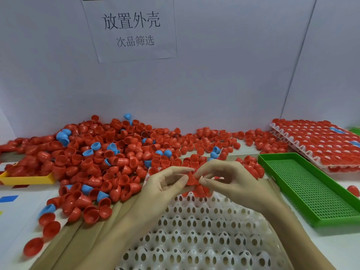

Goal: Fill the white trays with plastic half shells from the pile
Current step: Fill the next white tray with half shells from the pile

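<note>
Left hand: the left hand [167,182] pinches a red plastic half shell [191,179] between thumb and fingertips, above the far edge of the near tray.
Right hand: the right hand [231,180] meets it from the other side, fingertips curled onto the same shell or one stuck to it; I cannot tell which. My guess is two nested shells are being pulled apart before seating.
Near tray: one white perforated plastic tray with cone-shaped pegs [196,230] lies right in front of the person, within easy reach; nearly all its pegs are bare, so filling has barely begun.
Pile: the heap of red and blue half shells [101,152] spreads along the back wall, touching the tray's far edge. Too many to count; blue ones number perhaps twenty.
Finished trays: a stack of filled white trays [319,145] sits far right, at least two deep.
Other bins: one green mesh tray [311,191] beside the right hand, one yellow tray [27,179] at left.
Sign: one paper notice [132,28] on the wall.
</note>
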Motion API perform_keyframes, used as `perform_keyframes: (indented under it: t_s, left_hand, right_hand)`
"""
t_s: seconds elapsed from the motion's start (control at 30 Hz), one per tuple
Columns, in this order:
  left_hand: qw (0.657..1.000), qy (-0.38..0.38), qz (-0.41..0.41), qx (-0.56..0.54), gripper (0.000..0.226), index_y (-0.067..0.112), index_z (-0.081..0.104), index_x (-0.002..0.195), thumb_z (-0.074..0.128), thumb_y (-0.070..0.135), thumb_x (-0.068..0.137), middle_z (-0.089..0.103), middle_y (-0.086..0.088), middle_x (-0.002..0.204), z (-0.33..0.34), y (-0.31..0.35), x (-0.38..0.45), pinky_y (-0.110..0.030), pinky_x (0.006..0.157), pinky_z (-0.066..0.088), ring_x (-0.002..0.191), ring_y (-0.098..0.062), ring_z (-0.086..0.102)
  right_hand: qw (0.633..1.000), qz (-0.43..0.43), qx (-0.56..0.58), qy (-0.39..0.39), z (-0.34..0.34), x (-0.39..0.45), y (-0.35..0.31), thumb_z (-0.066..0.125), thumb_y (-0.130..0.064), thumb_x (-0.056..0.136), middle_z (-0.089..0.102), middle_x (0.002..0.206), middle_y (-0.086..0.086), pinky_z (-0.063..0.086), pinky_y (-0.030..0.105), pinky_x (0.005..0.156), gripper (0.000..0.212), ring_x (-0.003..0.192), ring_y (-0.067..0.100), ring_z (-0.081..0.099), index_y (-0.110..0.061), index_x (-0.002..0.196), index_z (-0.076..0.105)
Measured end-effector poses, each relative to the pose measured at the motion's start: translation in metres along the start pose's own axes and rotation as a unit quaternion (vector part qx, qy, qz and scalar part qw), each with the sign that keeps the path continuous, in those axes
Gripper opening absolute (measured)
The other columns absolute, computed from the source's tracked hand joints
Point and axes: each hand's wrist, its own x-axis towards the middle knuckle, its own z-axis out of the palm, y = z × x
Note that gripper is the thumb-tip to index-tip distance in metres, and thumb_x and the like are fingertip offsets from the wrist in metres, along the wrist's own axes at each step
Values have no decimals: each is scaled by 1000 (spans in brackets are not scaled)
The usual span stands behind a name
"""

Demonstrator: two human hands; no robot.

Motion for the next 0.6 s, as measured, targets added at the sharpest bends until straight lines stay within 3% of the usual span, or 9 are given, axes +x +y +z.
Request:
perform_keyframes:
  t_s: [0.17,0.27,0.33,0.4,0.47,0.6]
  left_hand:
    - [995,7,-35,-96,23,15,74,122,64,17,101,75,-12,119,2,-4,1,-27,101,54,116,-27,71]
    - [993,5,-35,-109,25,15,73,122,66,18,99,74,-13,118,4,-4,2,-31,100,56,116,-28,71]
    - [998,9,-27,-62,30,24,66,130,66,27,99,74,-8,119,4,-2,2,-32,97,57,111,-24,74]
    - [999,46,-7,22,34,32,57,132,66,34,99,71,-2,120,-2,-1,4,-24,90,56,101,-19,77]
    - [989,102,36,99,30,30,57,129,66,28,100,68,-2,114,-15,-1,7,-20,81,58,93,-17,77]
    - [953,191,78,224,15,28,64,113,65,21,101,67,8,91,-45,-9,11,-25,70,58,81,-12,68]
  right_hand:
    - [999,16,0,-39,-7,-2,5,71,-10,100,71,119,0,63,38,87,20,98,26,73,-17,115,80]
    - [1000,13,-22,-18,-3,-2,7,74,-6,96,73,108,0,64,42,84,20,91,25,75,-20,110,80]
    - [999,9,-47,4,-4,0,11,74,-7,96,76,97,-1,65,38,80,17,84,22,76,-19,107,79]
    - [995,36,-77,44,-15,-1,19,73,-6,96,78,89,0,65,34,75,16,77,20,78,-17,106,77]
    - [984,84,-139,78,-30,-4,29,73,-8,96,78,84,0,66,35,73,14,72,16,77,-18,105,77]
    - [954,128,-271,30,-36,-7,44,76,-23,96,73,77,-11,57,20,66,6,68,4,66,-27,99,78]
